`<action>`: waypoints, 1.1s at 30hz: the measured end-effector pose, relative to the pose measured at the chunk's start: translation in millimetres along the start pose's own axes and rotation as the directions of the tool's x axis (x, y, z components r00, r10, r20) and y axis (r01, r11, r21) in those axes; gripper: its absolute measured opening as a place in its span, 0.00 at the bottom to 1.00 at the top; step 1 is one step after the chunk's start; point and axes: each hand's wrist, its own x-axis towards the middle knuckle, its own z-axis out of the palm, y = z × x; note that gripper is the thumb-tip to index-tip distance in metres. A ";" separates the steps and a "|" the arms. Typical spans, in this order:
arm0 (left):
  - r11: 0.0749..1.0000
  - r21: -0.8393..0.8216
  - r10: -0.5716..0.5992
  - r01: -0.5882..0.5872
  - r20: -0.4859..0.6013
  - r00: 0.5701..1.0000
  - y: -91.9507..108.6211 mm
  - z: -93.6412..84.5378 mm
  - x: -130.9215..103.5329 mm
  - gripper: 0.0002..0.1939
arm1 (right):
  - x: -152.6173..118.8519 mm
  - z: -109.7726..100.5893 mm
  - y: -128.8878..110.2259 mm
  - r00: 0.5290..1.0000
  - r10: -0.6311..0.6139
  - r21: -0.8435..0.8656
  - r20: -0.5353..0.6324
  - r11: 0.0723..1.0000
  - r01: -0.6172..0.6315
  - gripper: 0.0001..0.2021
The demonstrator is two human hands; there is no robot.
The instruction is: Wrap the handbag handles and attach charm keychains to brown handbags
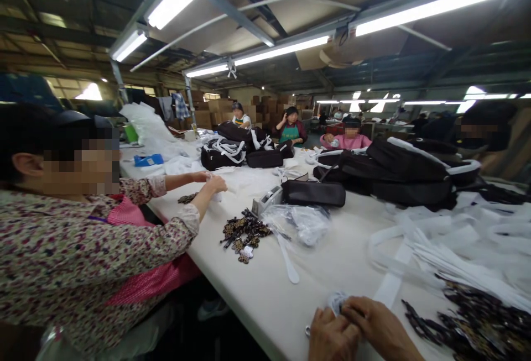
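At the table's near edge, my left hand (334, 336) is closed, its fingers bent and pressed against my right hand (375, 322). My right hand pinches at the same spot with thumb and fingers together. Just beyond the fingertips shows a small whitish, crumpled-looking piece (337, 300); my fingers cover the rest, so its kind is unclear. A small metal ring (307, 330) pokes out left of my left hand. To the right of my hands lies a heap of dark and leopard-patterned straps with shiny parts (477, 322). White strips (440, 256) spread behind that heap.
A co-worker in a flowered top (136, 245) sits at left, hands over the table. Mid-table are a patterned pile (244, 234), a tape dispenser (267, 200), a clear plastic bag (305, 223) and a black case (314, 192). Black bags (409, 176) are heaped behind.
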 end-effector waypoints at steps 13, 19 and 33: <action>0.985 -0.162 0.125 -0.063 0.415 0.901 -6.4 -66.9 50.5 0.12 | -4.3 -29.5 -46.3 0.972 0.096 0.219 -0.212 0.974 -0.048 0.13; 0.846 -0.471 0.050 0.248 0.534 0.844 -4.6 -91.2 74.1 0.22 | -8.3 -52.3 -63.2 0.979 0.100 0.313 -0.178 0.949 -0.040 0.12; 0.503 -0.661 -0.072 0.556 0.610 0.789 14.5 -101.5 87.7 0.23 | -11.3 -70.4 -51.3 0.972 0.221 0.535 0.081 0.813 -0.230 0.21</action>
